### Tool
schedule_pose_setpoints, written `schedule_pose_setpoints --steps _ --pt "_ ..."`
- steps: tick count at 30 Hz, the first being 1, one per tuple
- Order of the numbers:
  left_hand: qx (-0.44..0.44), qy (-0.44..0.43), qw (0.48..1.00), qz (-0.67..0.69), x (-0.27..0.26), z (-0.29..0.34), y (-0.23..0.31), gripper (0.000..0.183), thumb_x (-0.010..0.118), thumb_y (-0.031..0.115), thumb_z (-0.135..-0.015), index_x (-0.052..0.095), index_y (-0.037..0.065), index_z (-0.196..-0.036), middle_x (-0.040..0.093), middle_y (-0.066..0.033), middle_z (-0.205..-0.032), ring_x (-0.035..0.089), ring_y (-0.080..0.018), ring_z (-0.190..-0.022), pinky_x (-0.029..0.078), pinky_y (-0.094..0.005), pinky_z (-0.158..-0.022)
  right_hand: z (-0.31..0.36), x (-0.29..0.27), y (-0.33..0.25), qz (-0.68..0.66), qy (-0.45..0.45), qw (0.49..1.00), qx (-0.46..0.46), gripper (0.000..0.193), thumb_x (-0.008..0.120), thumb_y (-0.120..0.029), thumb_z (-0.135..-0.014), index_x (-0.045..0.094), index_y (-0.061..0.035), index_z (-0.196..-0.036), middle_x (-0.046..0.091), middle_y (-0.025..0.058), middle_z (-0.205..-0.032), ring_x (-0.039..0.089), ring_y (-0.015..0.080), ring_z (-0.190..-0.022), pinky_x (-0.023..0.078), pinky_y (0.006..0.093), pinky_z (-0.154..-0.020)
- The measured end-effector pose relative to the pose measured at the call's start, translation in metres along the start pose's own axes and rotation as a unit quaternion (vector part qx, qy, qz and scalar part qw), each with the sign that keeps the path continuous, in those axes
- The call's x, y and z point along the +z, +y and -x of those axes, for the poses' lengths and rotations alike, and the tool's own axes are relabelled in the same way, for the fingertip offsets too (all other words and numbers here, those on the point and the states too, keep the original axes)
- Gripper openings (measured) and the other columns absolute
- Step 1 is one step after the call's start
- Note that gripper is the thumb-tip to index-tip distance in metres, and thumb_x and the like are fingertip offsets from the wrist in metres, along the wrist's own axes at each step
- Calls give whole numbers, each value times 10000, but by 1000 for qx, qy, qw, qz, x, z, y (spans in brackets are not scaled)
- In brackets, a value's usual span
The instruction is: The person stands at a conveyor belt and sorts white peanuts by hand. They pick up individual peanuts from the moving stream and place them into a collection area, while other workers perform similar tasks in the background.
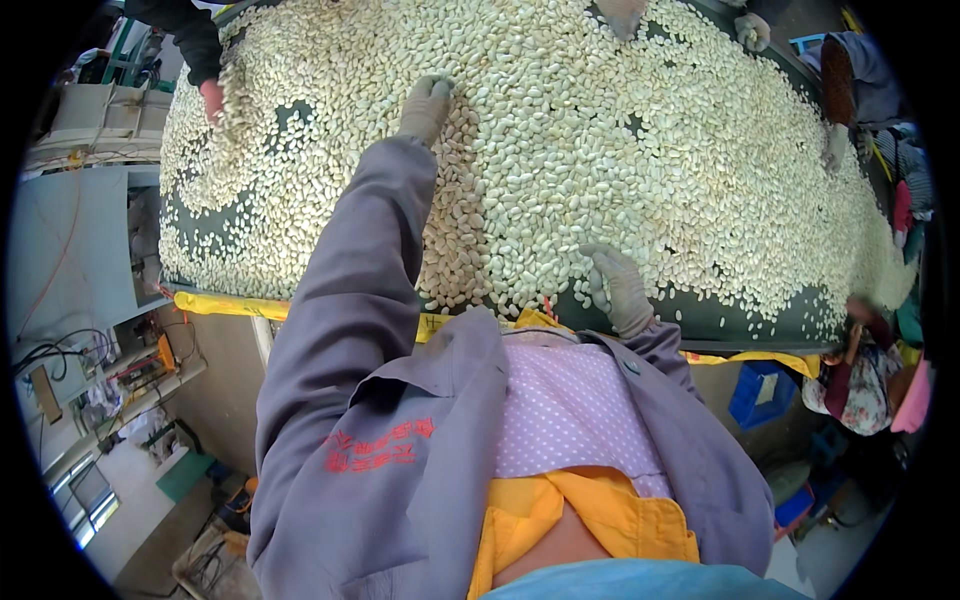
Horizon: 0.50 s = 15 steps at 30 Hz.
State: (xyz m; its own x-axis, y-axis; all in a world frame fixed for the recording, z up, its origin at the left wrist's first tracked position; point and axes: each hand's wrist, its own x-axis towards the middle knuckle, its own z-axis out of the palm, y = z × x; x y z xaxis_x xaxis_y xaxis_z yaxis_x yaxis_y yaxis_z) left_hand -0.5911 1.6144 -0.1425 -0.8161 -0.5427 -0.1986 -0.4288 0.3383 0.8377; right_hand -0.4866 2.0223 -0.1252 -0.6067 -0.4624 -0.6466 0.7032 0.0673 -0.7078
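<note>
One yellow strip [235, 305] lined the near edge of the dark table [700, 315]. Right gloved hand [622, 290] sat at the near margin of the white beans [560, 150], fingers curved, thumb apart. Beans covered most of the tabletop; a browner band [455, 235] ran toward the left gloved hand [427, 108], farther out, palm down on them; grip beneath its fingers could not be told. Far left: a co-worker's bare hand [211, 100] at the beans.
</note>
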Motion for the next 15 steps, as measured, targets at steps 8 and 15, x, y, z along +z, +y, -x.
schedule_pose_setpoints --steps 8,15 --pt "13 -59 908 -415 35 -26 1 414 446 410 -986 532 91 -1236 665 -239 -1101 628 -409 -1048 467 -494 -912 -5 -24 -12 25 17 999 -13 283 488 -265 -1017 634 -86 -1181 501 -43 -628 402 26 -451 292 174 -370" --pt "-28 -22 955 -294 14 3 -23 405 472 366 -983 569 85 -1258 652 -240 -1148 621 -393 -1084 483 -458 -923 -9 -46 -11 17 -11 999 -35 288 495 -271 -1014 634 -78 -1177 516 -44 -665 411 28 -455 297 175 -372"
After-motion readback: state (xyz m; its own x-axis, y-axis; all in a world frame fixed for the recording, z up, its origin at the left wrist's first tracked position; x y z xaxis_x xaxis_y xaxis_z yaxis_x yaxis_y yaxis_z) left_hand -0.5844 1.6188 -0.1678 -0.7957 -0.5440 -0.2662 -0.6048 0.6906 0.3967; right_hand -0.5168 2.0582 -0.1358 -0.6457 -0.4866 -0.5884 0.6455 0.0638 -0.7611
